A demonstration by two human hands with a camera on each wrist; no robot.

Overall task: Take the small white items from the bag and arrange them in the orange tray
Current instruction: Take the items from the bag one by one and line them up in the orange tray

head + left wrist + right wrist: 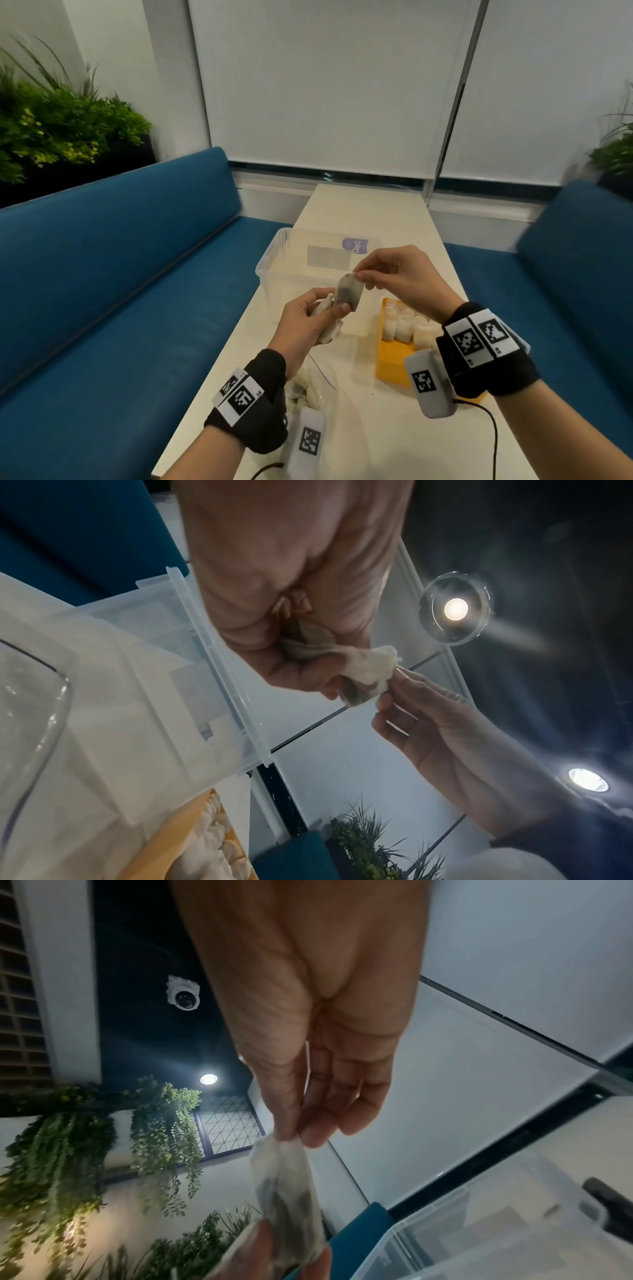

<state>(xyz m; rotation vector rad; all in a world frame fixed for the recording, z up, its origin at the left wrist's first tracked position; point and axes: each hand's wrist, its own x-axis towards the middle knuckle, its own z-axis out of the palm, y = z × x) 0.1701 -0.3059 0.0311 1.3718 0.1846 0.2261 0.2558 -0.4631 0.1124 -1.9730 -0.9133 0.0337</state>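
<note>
White table (370, 212): clear bin (274, 253) far, orange tray (394, 356) right, part-filled; zip bag (317, 387) near. Left hand (308, 320) clamps spare tea bags (325, 305); right hand (394, 274) pinches one tea bag (349, 291) by its top corner, likely peeling it free for traying.

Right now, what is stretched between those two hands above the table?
One small white sachet: the right hand pinches its top corner, the left hand holds its lower end with other sachets. The head view shows it best.

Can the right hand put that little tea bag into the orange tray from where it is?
Probably yes. The right hand pinches the small white tea bag just above the orange plastic tray, whose near end looks bare; but the left hand holds the bag too.
</note>
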